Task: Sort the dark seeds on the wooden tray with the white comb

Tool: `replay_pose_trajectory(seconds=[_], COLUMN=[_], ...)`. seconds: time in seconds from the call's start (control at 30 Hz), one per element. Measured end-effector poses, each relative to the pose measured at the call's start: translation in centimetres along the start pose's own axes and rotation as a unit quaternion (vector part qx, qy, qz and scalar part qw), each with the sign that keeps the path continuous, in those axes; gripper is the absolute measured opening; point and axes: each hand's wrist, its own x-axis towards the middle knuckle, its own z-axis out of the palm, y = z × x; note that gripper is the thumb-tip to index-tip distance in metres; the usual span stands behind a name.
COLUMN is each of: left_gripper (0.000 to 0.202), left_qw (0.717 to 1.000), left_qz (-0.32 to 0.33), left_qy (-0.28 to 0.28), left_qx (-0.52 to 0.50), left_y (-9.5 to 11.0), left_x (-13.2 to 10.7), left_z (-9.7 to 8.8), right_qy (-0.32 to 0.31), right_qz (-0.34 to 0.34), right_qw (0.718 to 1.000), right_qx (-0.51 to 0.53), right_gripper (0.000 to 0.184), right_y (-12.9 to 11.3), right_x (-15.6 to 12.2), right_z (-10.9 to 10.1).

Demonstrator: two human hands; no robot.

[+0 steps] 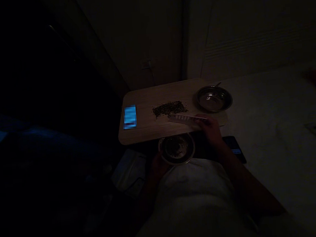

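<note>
The room is very dark. My left hand (160, 164) is closed on the rim of a round metal bowl (191, 156), just below the table's front edge. Small dark bits lie inside this bowl; their kind is too dim to tell. My right hand (212, 130) grips one end of a flat, pale strip (184, 119) with a row of light and dark marks along it. Its far end lies by the near edge of a spread pile of small dark grains (169, 108) on the wooden table (145, 134).
A second metal bowl (214, 99) with a handle sticking out stands at the table's right end. On the left end glows a blurred phone screen (130, 117). Another phone (234, 149) lies on the pale bed (273, 141). A wall socket (146, 64) with a cord is behind.
</note>
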Motion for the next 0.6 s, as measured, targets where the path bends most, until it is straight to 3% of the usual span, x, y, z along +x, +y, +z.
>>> replay_pose_trajectory(seconds=[0.13,0.43,0.6], left_gripper=[0.026,0.032,0.029], left_qw=[0.999,1.0,1.0], left_qz=[-0.009,0.001,-0.001], left_qy=[-0.027,0.001,-0.003], left_qx=[-0.015,-0.015,-0.004], left_y=[0.0,-0.1,-0.1], left_x=[-0.2,-0.2,0.4], left_z=[0.2,0.5,-0.6], right_qy=[0.075,0.014,0.091], right_qz=[-0.024,0.022,0.055], right_qw=[0.997,0.999,0.994], right_qx=[-0.021,-0.025,-0.022], right_gripper=[0.023,0.026,0.027], right_y=[0.4,0.8,1.5], right_x=[0.6,0.1,1.1], right_z=[0.0,1.4,1.2])
